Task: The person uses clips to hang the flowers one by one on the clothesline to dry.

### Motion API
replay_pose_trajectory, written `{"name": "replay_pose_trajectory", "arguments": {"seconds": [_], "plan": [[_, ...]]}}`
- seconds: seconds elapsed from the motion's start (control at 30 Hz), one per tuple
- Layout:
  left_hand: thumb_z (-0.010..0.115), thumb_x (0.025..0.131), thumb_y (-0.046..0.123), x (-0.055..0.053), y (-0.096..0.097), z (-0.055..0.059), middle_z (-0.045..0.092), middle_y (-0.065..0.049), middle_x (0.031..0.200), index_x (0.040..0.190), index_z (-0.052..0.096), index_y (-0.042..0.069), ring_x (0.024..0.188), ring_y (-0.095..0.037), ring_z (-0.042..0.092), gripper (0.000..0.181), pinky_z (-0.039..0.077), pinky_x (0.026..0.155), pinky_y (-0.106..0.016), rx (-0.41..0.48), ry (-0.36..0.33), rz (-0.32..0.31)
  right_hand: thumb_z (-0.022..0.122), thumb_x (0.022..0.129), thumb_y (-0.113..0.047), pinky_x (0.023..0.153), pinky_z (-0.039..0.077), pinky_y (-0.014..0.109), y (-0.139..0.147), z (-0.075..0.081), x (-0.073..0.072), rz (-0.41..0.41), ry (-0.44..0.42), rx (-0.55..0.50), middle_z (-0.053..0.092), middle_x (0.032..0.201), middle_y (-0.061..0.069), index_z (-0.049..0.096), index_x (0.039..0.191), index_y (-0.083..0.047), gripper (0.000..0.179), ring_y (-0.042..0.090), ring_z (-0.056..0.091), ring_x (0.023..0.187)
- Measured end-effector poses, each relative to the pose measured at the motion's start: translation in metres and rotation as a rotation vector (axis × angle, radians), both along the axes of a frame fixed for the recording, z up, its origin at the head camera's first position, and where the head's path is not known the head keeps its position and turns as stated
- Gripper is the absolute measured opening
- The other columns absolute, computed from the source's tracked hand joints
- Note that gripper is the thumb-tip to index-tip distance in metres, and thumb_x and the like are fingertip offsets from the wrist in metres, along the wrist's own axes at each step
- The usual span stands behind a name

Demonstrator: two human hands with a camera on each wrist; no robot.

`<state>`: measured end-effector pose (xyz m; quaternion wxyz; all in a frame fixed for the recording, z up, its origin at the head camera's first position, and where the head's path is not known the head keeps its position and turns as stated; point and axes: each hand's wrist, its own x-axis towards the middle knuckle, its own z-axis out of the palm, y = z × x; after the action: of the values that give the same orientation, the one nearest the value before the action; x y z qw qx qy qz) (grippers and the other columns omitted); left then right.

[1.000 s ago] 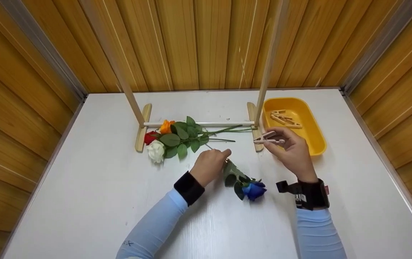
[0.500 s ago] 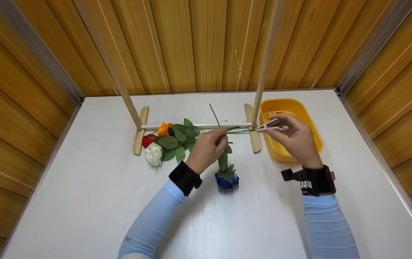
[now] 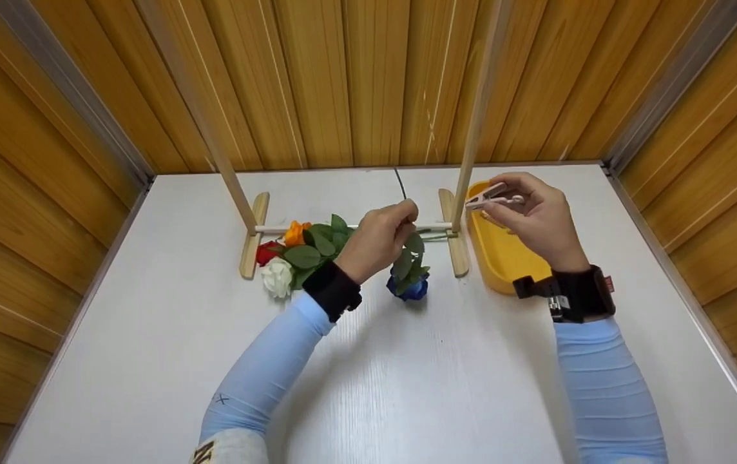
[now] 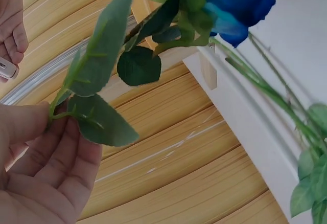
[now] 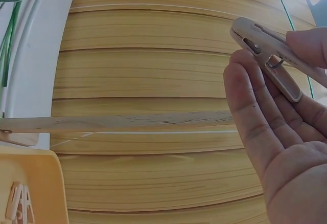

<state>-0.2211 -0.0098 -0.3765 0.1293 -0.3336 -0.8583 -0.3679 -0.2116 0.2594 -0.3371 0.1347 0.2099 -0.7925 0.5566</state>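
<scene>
My left hand (image 3: 378, 240) pinches the stem of a blue artificial rose (image 3: 411, 287). The rose hangs head down, its bare stem end pointing up and back past the fingers. In the left wrist view, thumb and fingertips close on the stem beside green leaves (image 4: 99, 119). My right hand (image 3: 541, 222), raised over the yellow basin, holds a light wooden clothespin (image 5: 280, 46) between thumb and fingers. Orange (image 3: 296, 233), red (image 3: 268, 252) and white (image 3: 276, 277) roses lie on the table left of my left hand, which hides part of their stems.
A wooden frame has two tall posts (image 3: 471, 135), feet (image 3: 252, 254) and a white crossbar (image 3: 272, 229) low between them. Right of it stands the yellow basin (image 3: 494, 274), with clothespins (image 5: 20, 203) inside. Wood-patterned walls (image 3: 375, 84) enclose the white table (image 3: 130, 322).
My left hand has lifted the blue rose up and back, and its head has swung to hang downward. My right hand has moved back and slightly right with the clothespin.
</scene>
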Motion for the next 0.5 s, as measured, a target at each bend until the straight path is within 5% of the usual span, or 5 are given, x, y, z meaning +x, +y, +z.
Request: {"name": "replay_pose_trajectory", "arguments": {"seconds": [0.3, 0.5], "plan": [[0.061, 0.101, -0.002, -0.013, 0.000, 0.033, 0.056, -0.009, 0.077, 0.097, 0.048, 0.003, 0.077, -0.017, 0.060, 0.014, 0.051, 0.070, -0.027, -0.086, 0.027, 0.002, 0.074, 0.094, -0.002, 0.086, 0.056, 0.016, -0.001, 0.026, -0.016, -0.027, 0.020, 0.062, 0.071, 0.106, 0.001, 0.066, 0.122, 0.005, 0.031, 0.010, 0.069, 0.098], [0.059, 0.103, -0.001, -0.022, 0.002, 0.052, 0.066, -0.013, 0.090, 0.106, 0.048, 0.003, 0.079, -0.021, 0.066, 0.012, 0.058, 0.075, -0.027, -0.126, 0.072, 0.032, 0.074, 0.094, -0.002, 0.085, 0.055, 0.016, -0.002, 0.050, -0.027, -0.024, 0.074, 0.084, 0.071, 0.105, -0.004, 0.067, 0.122, 0.006, 0.030, 0.010, 0.070, 0.096]]}}
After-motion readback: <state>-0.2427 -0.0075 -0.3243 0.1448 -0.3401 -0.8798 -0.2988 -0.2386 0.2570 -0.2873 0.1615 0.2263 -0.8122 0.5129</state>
